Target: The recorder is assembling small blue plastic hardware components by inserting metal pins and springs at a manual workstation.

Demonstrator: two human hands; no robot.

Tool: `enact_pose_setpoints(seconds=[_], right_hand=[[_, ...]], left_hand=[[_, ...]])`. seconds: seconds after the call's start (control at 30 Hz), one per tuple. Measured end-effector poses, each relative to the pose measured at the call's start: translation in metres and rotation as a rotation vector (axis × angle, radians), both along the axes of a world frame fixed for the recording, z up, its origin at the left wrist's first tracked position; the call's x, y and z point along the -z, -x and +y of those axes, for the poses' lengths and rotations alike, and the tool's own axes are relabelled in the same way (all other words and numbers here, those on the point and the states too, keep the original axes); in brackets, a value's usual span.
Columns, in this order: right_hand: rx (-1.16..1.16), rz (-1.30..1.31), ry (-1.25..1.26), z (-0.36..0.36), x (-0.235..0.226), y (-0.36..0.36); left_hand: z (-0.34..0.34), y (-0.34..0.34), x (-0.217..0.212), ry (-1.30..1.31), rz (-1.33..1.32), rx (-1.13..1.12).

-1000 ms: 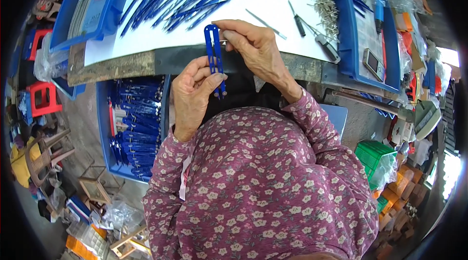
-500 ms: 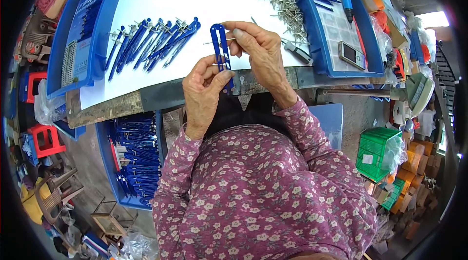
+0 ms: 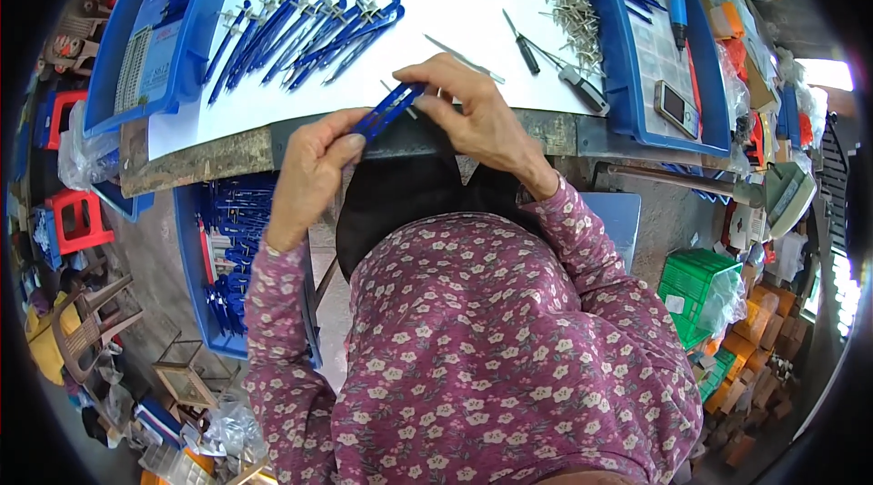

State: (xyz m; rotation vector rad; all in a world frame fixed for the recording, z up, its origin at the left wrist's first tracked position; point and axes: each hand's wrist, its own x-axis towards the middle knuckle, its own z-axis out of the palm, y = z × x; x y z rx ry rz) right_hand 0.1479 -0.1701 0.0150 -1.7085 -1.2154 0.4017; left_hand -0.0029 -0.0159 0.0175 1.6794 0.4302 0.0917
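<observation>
Above the table's near edge, a blue slotted strip (image 3: 389,112) slants between my two hands, higher at its right end. My left hand (image 3: 314,171) is closed on the lower left end, thumb and fingers pinching it. My right hand (image 3: 477,117) pinches the upper right end, where a thin metal pin (image 3: 387,86) crosses the strip. My right fingers partly hide how the pin sits. Just beyond lies a row of similar blue strips (image 3: 305,41) with metal pieces on them. A heap of metal pins (image 3: 575,8) lies at the far right.
Loose tools, including a dark-handled one (image 3: 526,56) and a grey-handled one (image 3: 584,90), lie right of my hands. Blue trays (image 3: 186,76) flank the white work surface; the right one holds a phone (image 3: 676,109). A bin of blue strips (image 3: 235,249) stands below the table.
The blue strip has turned from nearly upright to a slant. My left hand has moved left and down with its end. The whole view has also shifted slightly.
</observation>
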Motion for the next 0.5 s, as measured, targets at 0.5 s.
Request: enact_pose_setpoints(seconds=[0.5], right_hand=[[-0.156, -0.492, -0.085, 0.054, 0.034, 0.038]], left_hand=[[0.049, 0.044, -0.013, -0.543, 0.064, 0.043]])
